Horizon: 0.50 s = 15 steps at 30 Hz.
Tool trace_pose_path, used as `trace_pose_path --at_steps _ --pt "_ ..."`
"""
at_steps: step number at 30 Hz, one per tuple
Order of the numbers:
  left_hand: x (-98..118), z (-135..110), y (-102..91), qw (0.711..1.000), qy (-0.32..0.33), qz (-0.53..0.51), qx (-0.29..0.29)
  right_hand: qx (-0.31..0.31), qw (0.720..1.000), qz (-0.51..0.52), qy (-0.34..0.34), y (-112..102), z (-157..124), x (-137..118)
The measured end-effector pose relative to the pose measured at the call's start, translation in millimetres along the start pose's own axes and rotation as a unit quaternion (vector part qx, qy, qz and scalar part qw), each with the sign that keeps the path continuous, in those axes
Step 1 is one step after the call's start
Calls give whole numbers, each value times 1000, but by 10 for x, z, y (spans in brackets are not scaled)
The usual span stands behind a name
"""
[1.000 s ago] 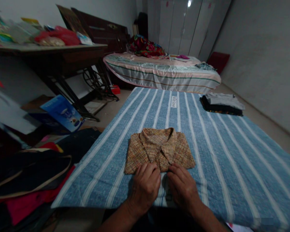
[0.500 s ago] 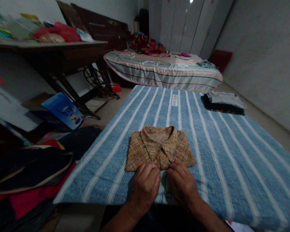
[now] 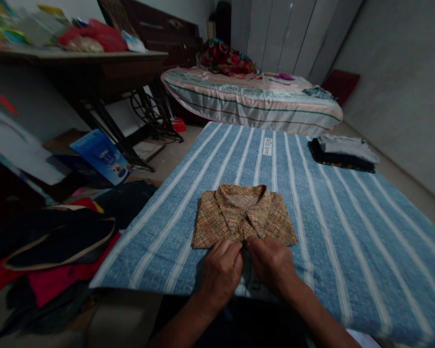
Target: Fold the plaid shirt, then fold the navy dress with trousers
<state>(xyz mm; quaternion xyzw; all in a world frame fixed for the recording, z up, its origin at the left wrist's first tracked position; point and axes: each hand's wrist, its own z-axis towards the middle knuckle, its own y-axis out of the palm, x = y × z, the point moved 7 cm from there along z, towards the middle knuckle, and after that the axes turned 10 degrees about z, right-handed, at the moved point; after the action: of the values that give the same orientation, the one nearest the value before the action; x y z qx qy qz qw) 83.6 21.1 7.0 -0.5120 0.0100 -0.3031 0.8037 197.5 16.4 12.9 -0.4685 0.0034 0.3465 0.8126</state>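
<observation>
From the head camera, a folded plaid shirt [image 3: 243, 215] lay collar-up on a blue striped sheet [image 3: 329, 227], near the middle of its near edge, the collar pointing toward the far edge. It looked like thin woven cotton, light, soft and limp. It would probably sag and lose its folds if raised by one edge, so the safer hold seemed to be under both side edges at once. The left hand [image 3: 220, 270] and right hand [image 3: 271, 263] sat close together, knuckles up and almost touching, with their fingers curled onto the shirt's near hem at its centre. They appeared pinched on the cloth, though the thumbs were hidden. Both forearms ran in from the bottom of the frame and converged, wrists low over the sheet. A stack of folded clothes [image 3: 343, 152] rested at the sheet's far right corner, well apart from the shirt.
</observation>
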Motion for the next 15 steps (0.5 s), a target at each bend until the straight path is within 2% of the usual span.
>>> trace_pose_path --at_steps 5,9,12,15 --pt "-3 -18 51 1000 -6 -4 -11 -45 998 -21 50 16 129 68" --pt "-9 8 44 999 -11 -38 -9 -108 984 -39 138 68 234 212" --pt "-31 120 -29 998 -3 -58 10 -169 962 -61 205 104 339 311" --pt "-83 307 -109 997 3 -70 31 -201 948 -71 237 100 461 361"
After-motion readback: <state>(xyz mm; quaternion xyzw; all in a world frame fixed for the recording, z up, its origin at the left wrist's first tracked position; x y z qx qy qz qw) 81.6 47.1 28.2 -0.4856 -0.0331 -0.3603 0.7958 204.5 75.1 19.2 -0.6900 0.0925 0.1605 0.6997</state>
